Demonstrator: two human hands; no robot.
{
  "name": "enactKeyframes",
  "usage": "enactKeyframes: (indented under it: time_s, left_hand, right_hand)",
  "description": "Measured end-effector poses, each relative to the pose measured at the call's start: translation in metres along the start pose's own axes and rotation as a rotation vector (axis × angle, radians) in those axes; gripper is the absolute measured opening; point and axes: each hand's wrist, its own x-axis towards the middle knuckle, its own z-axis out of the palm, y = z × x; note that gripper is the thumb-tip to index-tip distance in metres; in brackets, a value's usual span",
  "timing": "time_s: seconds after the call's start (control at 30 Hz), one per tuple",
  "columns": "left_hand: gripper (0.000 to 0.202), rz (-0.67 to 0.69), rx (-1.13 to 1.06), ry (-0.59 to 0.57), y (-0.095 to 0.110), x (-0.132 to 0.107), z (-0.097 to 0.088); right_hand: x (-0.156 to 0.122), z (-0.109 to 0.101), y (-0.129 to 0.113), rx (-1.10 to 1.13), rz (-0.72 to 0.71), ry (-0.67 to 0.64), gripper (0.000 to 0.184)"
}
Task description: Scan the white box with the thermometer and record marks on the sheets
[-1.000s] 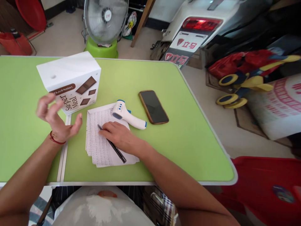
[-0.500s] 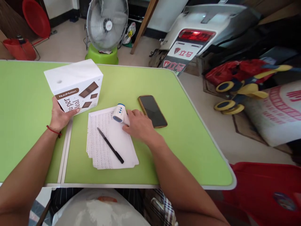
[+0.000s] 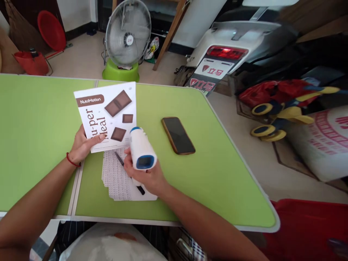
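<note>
My left hand (image 3: 85, 141) grips the lower left side of a white NutriMotion box (image 3: 94, 108), whose front with brown chocolate squares faces me. Its thumb lies across the front. My right hand (image 3: 148, 175) is wrapped round the handle of a white and blue infrared thermometer (image 3: 141, 146), raised above the papers with its small dark screen toward me. Beneath it lies a stack of handwritten paper sheets (image 3: 114, 181), with a black pen (image 3: 140, 190) on top, partly hidden by the right hand.
A phone in a brown case (image 3: 178, 136) lies right of the papers on the green table (image 3: 212, 181). Beyond the table's far edge are a fan (image 3: 127, 36) on a green stool (image 3: 119, 72) and a white scooter (image 3: 214, 61). A red chair (image 3: 307, 221) stands at the right.
My right hand has closed round the thermometer, lifted it off the papers and brought it nearer. My left hand has moved the box right and turned its front more toward me.
</note>
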Motion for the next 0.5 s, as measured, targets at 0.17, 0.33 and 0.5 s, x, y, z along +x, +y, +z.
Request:
enactKeyframes:
  time_s: [0.17,0.33,0.5]
  left_hand:
    - [0.066,-0.106,0.015,0.000,0.004,-0.002,0.006]
    - [0.067,-0.126,0.058,-0.018,0.004,-0.002,0.006]
    - [0.068,-0.157,0.057,-0.045,0.007,-0.003,0.006]
  right_hand:
    - [-0.001,0.016,-0.008,0.519,0.228,-0.178,0.016]
    - [0.001,0.019,-0.003,0.562,0.283,-0.183,0.013]
    - [0.000,0.023,0.001,0.568,0.267,-0.147,0.011]
